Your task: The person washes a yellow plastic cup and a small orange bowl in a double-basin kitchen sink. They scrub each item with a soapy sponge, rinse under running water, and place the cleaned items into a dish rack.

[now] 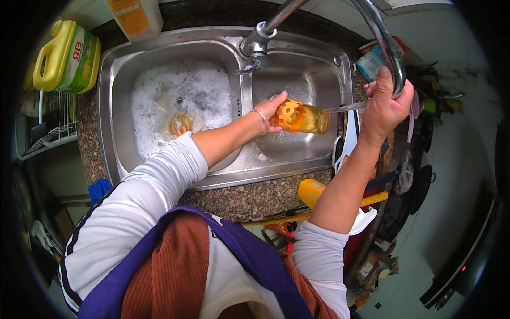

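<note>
My left hand [273, 113] grips an amber glass [305, 116] with orange and pale patterns, tilted on its side over the right sink basin [267, 147]. My right hand [387, 105] is closed around the end of the curved metal faucet spout [384, 40]. A stream of water [346, 107] runs sideways from there to the mouth of the glass. In the left basin [123, 91], foamy water [207, 89] surrounds a round amber item [179, 124], partly hidden by my left forearm.
A yellow detergent jug [65, 58] stands left of the sink, above a white wire rack [59, 119]. The faucet base [255, 44] rises behind the divider. A yellow container [310, 192] sits near the counter's front edge; blue-white packaging [370, 62] lies at the right.
</note>
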`<action>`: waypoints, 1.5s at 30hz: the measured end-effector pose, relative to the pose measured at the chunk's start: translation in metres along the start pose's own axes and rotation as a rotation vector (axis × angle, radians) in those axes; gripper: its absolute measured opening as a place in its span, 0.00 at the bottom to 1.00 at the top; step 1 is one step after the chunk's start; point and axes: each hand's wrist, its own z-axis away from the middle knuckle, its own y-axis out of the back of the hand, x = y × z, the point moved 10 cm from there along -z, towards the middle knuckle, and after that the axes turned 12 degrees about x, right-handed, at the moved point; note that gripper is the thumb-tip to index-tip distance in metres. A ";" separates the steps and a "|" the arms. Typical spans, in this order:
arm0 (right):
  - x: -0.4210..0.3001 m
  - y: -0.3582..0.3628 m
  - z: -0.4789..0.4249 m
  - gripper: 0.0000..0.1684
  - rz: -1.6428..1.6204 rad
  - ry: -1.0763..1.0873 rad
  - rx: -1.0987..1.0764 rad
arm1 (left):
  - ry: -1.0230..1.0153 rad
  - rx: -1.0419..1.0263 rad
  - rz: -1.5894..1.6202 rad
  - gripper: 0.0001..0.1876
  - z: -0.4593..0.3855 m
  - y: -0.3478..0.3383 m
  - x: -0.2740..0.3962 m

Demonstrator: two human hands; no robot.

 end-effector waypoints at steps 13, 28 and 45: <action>0.000 0.004 0.000 0.16 0.048 0.003 0.013 | -1.081 -0.078 -0.665 0.17 0.065 -0.056 0.092; 0.003 0.002 -0.001 0.15 0.019 -0.021 0.010 | -1.939 -0.131 -1.631 0.03 0.126 -0.113 0.056; 0.001 0.003 0.001 0.13 0.063 -0.039 0.004 | -1.487 0.003 -1.350 0.11 0.110 -0.093 0.076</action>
